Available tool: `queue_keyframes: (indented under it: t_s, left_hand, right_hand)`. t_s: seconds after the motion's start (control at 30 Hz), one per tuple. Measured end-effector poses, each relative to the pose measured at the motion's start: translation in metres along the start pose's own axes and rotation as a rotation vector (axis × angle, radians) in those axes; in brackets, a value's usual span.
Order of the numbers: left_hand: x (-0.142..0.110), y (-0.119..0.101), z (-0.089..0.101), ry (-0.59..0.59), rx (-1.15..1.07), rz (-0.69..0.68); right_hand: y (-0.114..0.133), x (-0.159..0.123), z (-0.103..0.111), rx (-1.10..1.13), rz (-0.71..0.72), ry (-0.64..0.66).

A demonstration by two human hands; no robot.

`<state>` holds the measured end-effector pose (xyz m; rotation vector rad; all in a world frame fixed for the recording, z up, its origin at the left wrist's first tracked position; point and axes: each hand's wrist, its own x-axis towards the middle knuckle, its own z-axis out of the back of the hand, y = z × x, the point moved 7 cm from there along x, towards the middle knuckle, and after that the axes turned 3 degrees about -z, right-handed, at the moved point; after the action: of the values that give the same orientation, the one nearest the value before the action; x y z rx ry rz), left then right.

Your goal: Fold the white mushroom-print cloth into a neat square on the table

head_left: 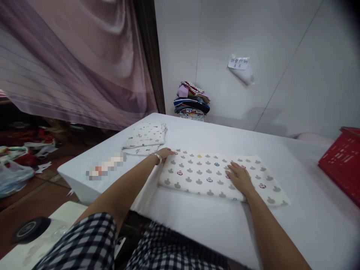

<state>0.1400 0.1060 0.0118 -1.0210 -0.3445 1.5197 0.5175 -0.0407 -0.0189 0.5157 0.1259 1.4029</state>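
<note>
A long folded white cloth (202, 172) printed with grey mushroom shapes and a few coloured ones lies across the table in front of me. At its far left corner, the fingers of my left hand (165, 153) are closed on the cloth's edge. A plain cream flap (147, 193) of fabric drops from near that hand toward the table's front edge. My right hand (239, 178) rests flat on the printed surface, right of the middle, fingers spread. Beyond my left wrist sits another folded white cloth (146, 135) with a small leaf-like print.
The white table (202, 221) has a pixelated object (105, 167) on its left side. A red basket (341, 161) stands at the right. Folded fabrics (192, 101) are stacked by the wall behind. A mauve curtain (112, 67) hangs at the left, above a plastic bag (15, 176).
</note>
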Motion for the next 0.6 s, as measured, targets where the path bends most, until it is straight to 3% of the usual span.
queue_keyframes:
  t_s: [0.2, 0.47, 0.6]
  left_hand:
    - [-0.015, 0.015, -0.007, 0.193, -0.09, 0.092]
    - [-0.032, 0.023, -0.008, 0.056, -0.072, 0.007]
    - [-0.045, 0.025, -0.01, 0.058, -0.089, 0.007]
  right_hand:
    - [0.0, 0.0, 0.0, 0.01, -0.011, 0.007]
    - [0.0, 0.0, 0.0, 0.012, 0.001, 0.004]
    - [0.001, -0.001, 0.001, 0.014, -0.003, 0.012]
